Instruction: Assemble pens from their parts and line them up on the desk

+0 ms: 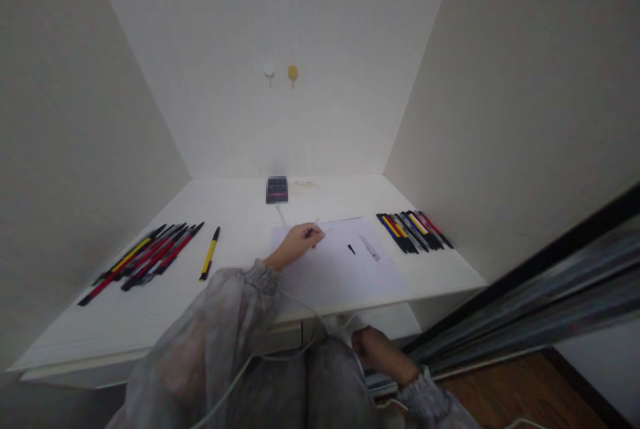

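Note:
My left hand [304, 237] is over a white sheet of paper [345, 282], its fingers pinched together. A small dark bit shows between them and a thin pale tip sticks up beyond; its kind cannot be made out. On the paper to the right of that hand lie a small black tapered piece [351, 249] and a clear pen barrel [370, 248]. My right hand [375, 352] is below the table's front edge, over my lap, with fingers curled. A white cable [357, 355] runs beside it; whether anything is inside those fingers is hidden.
Several red, yellow and black pens [150, 259] lie in a pile at left, with one yellow pen [209, 254] apart. More pens [414, 231] form a row at right. A dark phone-like device [277, 189] with a cable sits near the back wall. Side walls enclose the table [240, 202].

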Demonstrator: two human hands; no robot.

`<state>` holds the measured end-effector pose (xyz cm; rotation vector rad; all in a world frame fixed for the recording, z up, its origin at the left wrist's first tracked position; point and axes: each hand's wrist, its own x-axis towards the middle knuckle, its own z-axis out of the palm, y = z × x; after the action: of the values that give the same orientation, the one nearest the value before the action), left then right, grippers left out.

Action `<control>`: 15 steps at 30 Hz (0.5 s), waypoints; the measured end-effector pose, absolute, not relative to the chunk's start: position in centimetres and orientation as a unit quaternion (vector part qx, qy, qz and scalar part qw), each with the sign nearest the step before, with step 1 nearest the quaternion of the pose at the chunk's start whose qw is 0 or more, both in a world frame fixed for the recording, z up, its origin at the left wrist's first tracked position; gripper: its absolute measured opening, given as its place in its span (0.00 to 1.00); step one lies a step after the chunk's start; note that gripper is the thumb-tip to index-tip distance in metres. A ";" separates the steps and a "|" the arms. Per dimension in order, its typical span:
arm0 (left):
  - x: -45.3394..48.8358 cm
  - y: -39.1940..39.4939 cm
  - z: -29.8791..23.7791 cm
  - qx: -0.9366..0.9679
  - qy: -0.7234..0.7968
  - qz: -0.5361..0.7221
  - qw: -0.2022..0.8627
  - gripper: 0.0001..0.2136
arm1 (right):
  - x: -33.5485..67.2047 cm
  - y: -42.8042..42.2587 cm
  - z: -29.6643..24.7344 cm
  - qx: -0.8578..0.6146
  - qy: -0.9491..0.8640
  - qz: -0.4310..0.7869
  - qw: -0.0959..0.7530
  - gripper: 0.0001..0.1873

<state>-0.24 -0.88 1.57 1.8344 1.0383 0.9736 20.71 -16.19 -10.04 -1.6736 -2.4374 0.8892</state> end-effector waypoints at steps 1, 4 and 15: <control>-0.3 -0.9 1.6 0.723 0.407 0.391 0.399 0.11 | 20.9 -16.7 -9.3 -0.528 -0.797 0.292 0.034 0.09; -0.4 -1.2 1.7 0.722 0.404 0.399 0.395 0.11 | 20.5 -17.5 -5.7 -0.445 -0.808 0.377 0.088 0.10; -0.5 -2.1 2.2 0.717 0.404 0.390 0.414 0.13 | 16.2 -13.6 2.4 -0.393 -0.720 0.477 0.315 0.07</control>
<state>-0.46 -2.05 2.17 1.8012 1.0159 0.9796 16.20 -13.59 2.39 -1.0361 -1.8977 1.2577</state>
